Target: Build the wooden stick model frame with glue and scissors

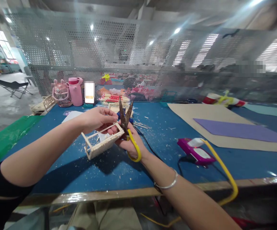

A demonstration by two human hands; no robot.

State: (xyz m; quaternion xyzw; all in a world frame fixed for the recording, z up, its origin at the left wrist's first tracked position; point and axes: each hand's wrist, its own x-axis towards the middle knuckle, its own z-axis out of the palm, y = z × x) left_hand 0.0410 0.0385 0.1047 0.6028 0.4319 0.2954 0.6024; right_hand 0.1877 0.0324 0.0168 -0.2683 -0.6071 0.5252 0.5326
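Observation:
A small open frame of pale wooden sticks [106, 142], with one slatted side, is held tilted just over the blue table. My left hand [99, 118] is closed around its upper far end, thumb and fingers bent together near the corner. In my right hand [131, 145] are scissors [125, 119] with yellow handles and dark, rusty blades. The blades point up and stand apart beside the frame's right corner. The right fingertips are partly hidden behind the frame and scissors, so I cannot tell whether they also grip the wood.
Wood scraps dot the blue table [138, 172]. Bundled sticks [113, 98], a lit phone [89, 92], a pink bottle [75, 92] and a clear pink jug [62, 94] stand behind. At right lie a purple device [196, 152] with a yellow cable, and a purple sheet [239, 131].

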